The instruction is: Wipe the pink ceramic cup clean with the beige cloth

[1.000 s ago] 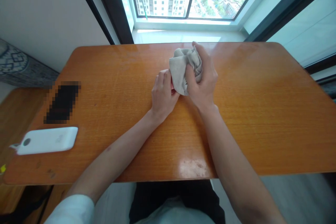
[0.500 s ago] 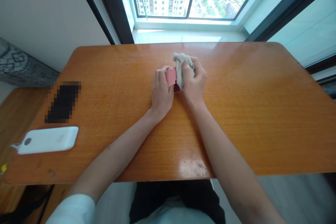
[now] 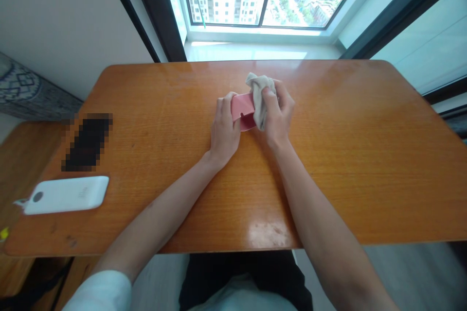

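A small pink object (image 3: 243, 110), box-like with a rounded edge, sits near the middle of the orange wooden table (image 3: 365, 155). My left hand (image 3: 223, 131) is closed around its left side and holds it against the tabletop. My right hand (image 3: 278, 115) is closed on a crumpled beige cloth (image 3: 258, 93) and presses it against the pink object's right side. The cloth covers part of the pink object, so its full shape is hidden.
A white power bank (image 3: 66, 194) lies near the table's left front corner, with a dark blurred flat item (image 3: 86, 142) behind it. A lower wooden surface (image 3: 14, 165) adjoins on the left. The window sill (image 3: 255, 49) runs behind the table's far edge.
The cloth, first bunched up over the pink object, has been drawn to the right and down. More of the pink object now shows. My left hand has barely moved.
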The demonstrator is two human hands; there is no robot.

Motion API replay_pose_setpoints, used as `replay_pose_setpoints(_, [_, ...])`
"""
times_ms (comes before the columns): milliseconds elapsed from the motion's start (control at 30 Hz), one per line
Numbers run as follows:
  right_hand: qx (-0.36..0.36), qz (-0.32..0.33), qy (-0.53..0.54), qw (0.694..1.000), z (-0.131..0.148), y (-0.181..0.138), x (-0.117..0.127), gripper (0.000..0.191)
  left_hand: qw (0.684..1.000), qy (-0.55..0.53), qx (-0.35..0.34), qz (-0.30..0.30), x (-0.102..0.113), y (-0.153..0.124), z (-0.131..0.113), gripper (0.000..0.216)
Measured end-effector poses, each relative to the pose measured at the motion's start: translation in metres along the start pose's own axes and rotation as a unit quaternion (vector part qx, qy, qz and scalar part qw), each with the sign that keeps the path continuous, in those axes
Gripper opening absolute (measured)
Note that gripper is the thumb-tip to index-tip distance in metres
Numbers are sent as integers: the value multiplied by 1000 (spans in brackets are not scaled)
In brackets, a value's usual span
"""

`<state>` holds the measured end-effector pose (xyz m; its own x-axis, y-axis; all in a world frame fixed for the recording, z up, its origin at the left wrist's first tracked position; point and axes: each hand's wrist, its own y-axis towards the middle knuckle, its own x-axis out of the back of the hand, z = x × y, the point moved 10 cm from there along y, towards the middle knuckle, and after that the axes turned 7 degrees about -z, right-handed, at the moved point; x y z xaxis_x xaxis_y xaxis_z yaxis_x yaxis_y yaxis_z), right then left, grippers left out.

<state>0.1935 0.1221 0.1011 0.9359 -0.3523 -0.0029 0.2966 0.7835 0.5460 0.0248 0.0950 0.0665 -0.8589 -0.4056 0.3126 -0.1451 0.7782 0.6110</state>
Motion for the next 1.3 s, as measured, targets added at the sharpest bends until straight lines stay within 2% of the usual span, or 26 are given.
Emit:
replay_pose_setpoints(100, [108, 60, -63, 990, 44, -4, -9, 27, 1000, -12, -7, 15, -4, 0, -2, 33])
replay_pose_setpoints(200, [149, 84, -94, 981, 56, -8, -15, 25, 1000, -22, -6, 15, -5, 1, 1, 29])
replay_pose_setpoints(267, [118, 48, -96, 987, 41, -6, -10, 26, 1000, -19, -14, 14, -5, 2, 0, 31])
replay_pose_setpoints(367, [25, -16, -56, 998, -1, -5, -1, 34, 1000, -14, -15, 11, -5, 2, 0, 35])
replay_pose_setpoints(500, [-66, -79, 21, 994, -51, -6, 7, 41, 1000, -10, -8, 4, -3, 1, 1, 40])
replay_pose_setpoints(633, [-103, -101, 46, 989, -72, -6, 10, 37, 1000, -7, 1, 1, -3, 1, 5, 43])
replay_pose_setpoints(700, [-94, -104, 67, 988, -66, -4, 13, 33, 1000, -11, 5, 14, -6, 1, 5, 47])
replay_pose_setpoints(767, [-63, -106, 68, 990, -48, -1, 21, 29, 999, -12, 9, 38, -12, 0, 3, 51])
replay_pose_setpoints(867, [40, -92, -24, 995, -1, 4, 34, 28, 997, 13, 10, 69, -19, -3, -2, 51])
replay_pose_setpoints(933, [108, -45, -106, 987, 32, 6, 32, 27, 997, 35, -5, 73, -20, -4, -9, 50])
replay_pose_setpoints(1033, [170, 62, -186, 966, 63, 3, 12, 23, 996, 35, -26, 71, -19, -8, -19, 58])
replay_pose_setpoints(1100, [180, 95, -205, 957, 71, 1, 1, 21, 996, 36, -15, 78, -21, -11, -18, 56])
replay_pose_setpoints(1200, [182, 108, -204, 956, 72, -2, -11, 21, 996, 43, 12, 80, -21, -13, -9, 45])
replay_pose_setpoints(1300, [173, 115, -196, 958, 66, -5, -16, 19, 997, 20, 11, 72, -20, -12, -3, 40])
